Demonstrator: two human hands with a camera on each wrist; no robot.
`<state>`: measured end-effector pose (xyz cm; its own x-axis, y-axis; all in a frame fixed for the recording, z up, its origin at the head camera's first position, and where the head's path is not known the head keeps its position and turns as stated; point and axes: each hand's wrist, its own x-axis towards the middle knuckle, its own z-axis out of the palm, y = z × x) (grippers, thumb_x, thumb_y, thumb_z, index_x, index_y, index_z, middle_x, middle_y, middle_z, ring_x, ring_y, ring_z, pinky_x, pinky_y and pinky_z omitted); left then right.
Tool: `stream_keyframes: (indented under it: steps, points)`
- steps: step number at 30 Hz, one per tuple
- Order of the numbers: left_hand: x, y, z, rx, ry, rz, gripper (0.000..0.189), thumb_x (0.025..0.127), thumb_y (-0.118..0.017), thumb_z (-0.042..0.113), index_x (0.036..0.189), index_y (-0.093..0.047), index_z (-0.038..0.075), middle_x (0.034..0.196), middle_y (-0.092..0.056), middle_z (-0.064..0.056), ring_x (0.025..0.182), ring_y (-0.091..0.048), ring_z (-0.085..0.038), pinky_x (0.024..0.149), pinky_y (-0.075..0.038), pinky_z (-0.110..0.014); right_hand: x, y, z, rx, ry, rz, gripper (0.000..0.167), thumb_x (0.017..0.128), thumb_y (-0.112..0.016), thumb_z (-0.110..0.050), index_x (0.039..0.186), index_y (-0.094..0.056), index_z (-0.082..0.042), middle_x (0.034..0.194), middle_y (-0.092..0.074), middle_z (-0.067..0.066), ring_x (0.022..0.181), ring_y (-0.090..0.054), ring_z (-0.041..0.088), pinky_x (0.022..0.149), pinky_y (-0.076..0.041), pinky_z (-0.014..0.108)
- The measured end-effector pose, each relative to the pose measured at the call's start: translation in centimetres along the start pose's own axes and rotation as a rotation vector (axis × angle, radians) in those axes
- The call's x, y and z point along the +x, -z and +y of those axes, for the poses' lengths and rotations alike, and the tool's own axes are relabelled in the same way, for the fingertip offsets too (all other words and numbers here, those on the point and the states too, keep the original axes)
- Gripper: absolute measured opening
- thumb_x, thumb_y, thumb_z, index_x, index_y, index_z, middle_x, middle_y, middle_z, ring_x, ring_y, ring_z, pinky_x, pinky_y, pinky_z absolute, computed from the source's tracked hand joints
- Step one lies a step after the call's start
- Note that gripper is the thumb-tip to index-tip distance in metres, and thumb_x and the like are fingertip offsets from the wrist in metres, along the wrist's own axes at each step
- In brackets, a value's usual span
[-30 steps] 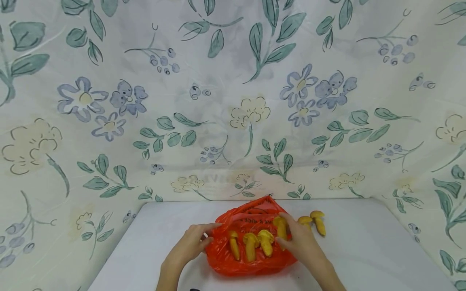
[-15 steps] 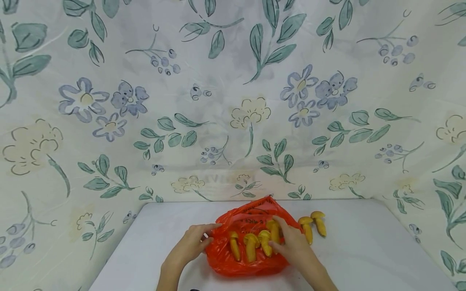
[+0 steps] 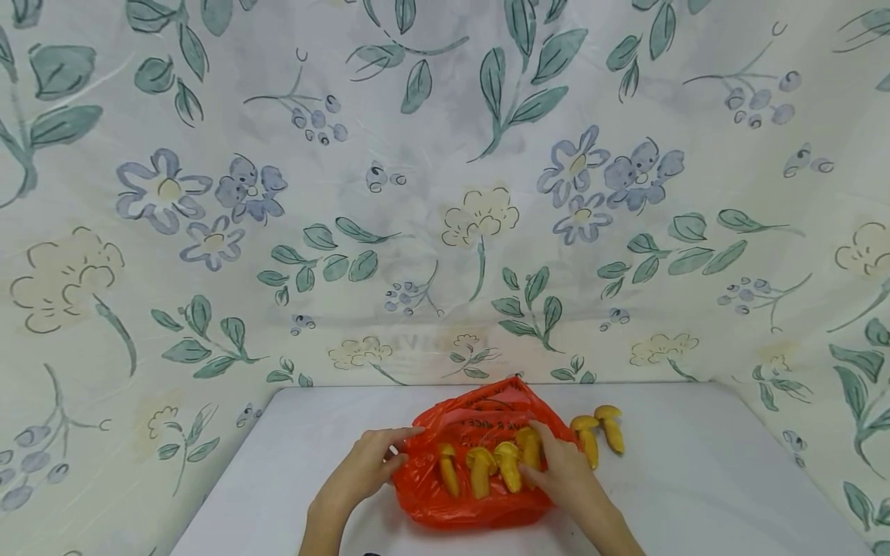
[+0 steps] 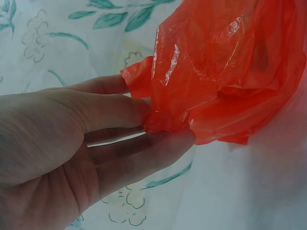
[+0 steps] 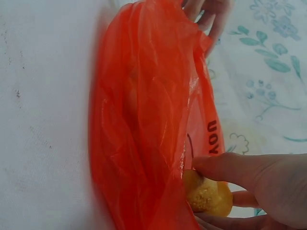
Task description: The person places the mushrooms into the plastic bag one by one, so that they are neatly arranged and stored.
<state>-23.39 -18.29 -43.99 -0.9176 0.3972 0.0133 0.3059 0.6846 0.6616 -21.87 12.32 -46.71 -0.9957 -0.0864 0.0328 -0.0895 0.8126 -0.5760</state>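
A red plastic bag (image 3: 480, 516) with dark printing lies on the white table, its mouth spread upward. My left hand (image 3: 368, 463) pinches the bag's left edge between thumb and fingers; the left wrist view shows the thin film (image 4: 192, 72) in its grip. My right hand (image 3: 566, 465) holds a yellow mushroom (image 3: 528, 442) by thumb and fingers at the right side of the bag's mouth. In the right wrist view that mushroom's cap (image 5: 208, 194) shows, partly behind the red film. Three more mushrooms (image 3: 480, 472) lie side by side in the bag, left of the held one.
Two yellow mushrooms, one nearer (image 3: 587, 442) and one farther (image 3: 610, 429), lie on the white table (image 3: 695, 479) right of the bag. A floral cloth (image 3: 417, 232) hangs behind and beside the table. A small dark object (image 3: 371, 554) shows at the bottom edge.
My right hand has moved left with the mushroom, closer to the others in the bag, then slightly back right. The nearer table mushroom is uncovered more. The left hand has stayed put.
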Motion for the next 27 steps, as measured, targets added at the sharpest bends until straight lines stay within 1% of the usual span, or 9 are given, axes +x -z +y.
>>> stream_keyframes:
  steps: [2, 4, 6, 8, 11, 13, 17, 23, 27]
  points:
    - [0.03, -0.02, -0.03, 0.000, -0.003, -0.001, 0.043, 0.090, -0.061, -0.005, 0.130, -0.064, 0.010, 0.101, -0.069, -0.009, 0.075, -0.062, -0.013, 0.059, -0.058, -0.021, 0.05, -0.02, 0.08, 0.000, -0.010, 0.000, 0.072, 0.081, -0.079, -0.029, 0.140, -0.046, -0.006, 0.085, -0.061, 0.004, 0.074, -0.053, 0.016, 0.066, -0.052, 0.028]
    - [0.03, -0.01, -0.01, 0.001, -0.004, -0.001, 0.043, 0.090, -0.061, -0.005, 0.130, -0.064, 0.010, 0.102, -0.069, -0.009, 0.075, -0.062, -0.013, 0.059, -0.058, -0.021, 0.10, -0.06, 0.13, 0.001, -0.015, -0.004, 0.072, 0.081, -0.080, -0.029, 0.140, -0.046, -0.006, 0.086, -0.062, 0.004, 0.075, -0.054, 0.017, 0.068, -0.054, 0.029]
    - [0.04, 0.01, 0.03, 0.003, -0.005, -0.001, 0.043, 0.090, -0.061, -0.005, 0.130, -0.064, 0.010, 0.102, -0.069, -0.009, 0.075, -0.062, -0.013, 0.059, -0.058, -0.021, 0.16, -0.08, 0.18, 0.001, -0.019, -0.008, 0.071, 0.081, -0.080, -0.028, 0.140, -0.047, -0.006, 0.090, -0.064, 0.006, 0.077, -0.054, 0.017, 0.071, -0.057, 0.033]
    - [0.01, 0.03, 0.08, 0.003, -0.005, -0.002, 0.043, 0.090, -0.060, -0.005, 0.130, -0.064, 0.010, 0.102, -0.069, -0.009, 0.075, -0.062, -0.013, 0.059, -0.058, -0.021, 0.21, -0.11, 0.20, 0.002, -0.021, -0.013, 0.071, 0.081, -0.080, -0.028, 0.139, -0.047, -0.006, 0.097, -0.067, 0.008, 0.079, -0.055, 0.018, 0.077, -0.059, 0.039]
    - [-0.07, 0.09, 0.13, 0.001, -0.009, -0.003, 0.043, 0.090, -0.060, -0.006, 0.130, -0.064, 0.010, 0.102, -0.069, -0.010, 0.075, -0.062, -0.014, 0.059, -0.058, -0.021, 0.23, -0.08, 0.18, 0.003, -0.022, -0.016, 0.069, 0.080, -0.080, -0.028, 0.138, -0.048, -0.006, 0.111, -0.068, 0.012, 0.085, -0.057, 0.019, 0.086, -0.058, 0.048]
    - [-0.10, 0.09, 0.13, -0.001, -0.008, -0.005, 0.043, 0.090, -0.060, -0.006, 0.130, -0.063, 0.010, 0.102, -0.069, -0.010, 0.075, -0.062, -0.014, 0.059, -0.058, -0.022, 0.21, -0.06, 0.14, 0.006, -0.021, -0.019, 0.067, 0.080, -0.080, -0.028, 0.136, -0.050, -0.006, 0.114, -0.068, 0.013, 0.088, -0.059, 0.019, 0.088, -0.057, 0.050]
    - [-0.05, 0.06, 0.06, 0.007, -0.008, -0.003, 0.043, 0.090, -0.060, -0.005, 0.130, -0.063, 0.010, 0.101, -0.069, -0.009, 0.075, -0.062, -0.013, 0.059, -0.058, -0.022, 0.18, -0.02, 0.11, 0.004, -0.018, -0.030, 0.059, 0.081, -0.079, -0.028, 0.130, -0.055, -0.004, 0.116, -0.068, 0.012, 0.093, -0.061, 0.019, 0.090, -0.057, 0.050]
    - [0.02, 0.03, 0.09, 0.016, -0.011, -0.002, 0.043, 0.090, -0.059, -0.006, 0.130, -0.064, 0.010, 0.101, -0.069, -0.009, 0.074, -0.062, -0.013, 0.059, -0.058, -0.021, 0.22, -0.02, 0.10, -0.004, -0.001, -0.057, 0.052, 0.084, -0.076, -0.027, 0.126, -0.061, 0.000, 0.111, -0.070, 0.012, 0.083, -0.057, 0.016, 0.084, -0.059, 0.044]
    - [0.05, 0.03, 0.12, 0.020, 0.000, -0.004, 0.043, 0.090, -0.060, -0.005, 0.130, -0.064, 0.010, 0.101, -0.069, -0.008, 0.075, -0.061, -0.013, 0.060, -0.058, -0.021, 0.16, -0.11, -0.04, -0.004, 0.004, -0.073, 0.050, 0.086, -0.075, -0.026, 0.127, -0.061, 0.000, 0.114, -0.070, 0.013, 0.082, -0.057, 0.015, 0.085, -0.059, 0.044]
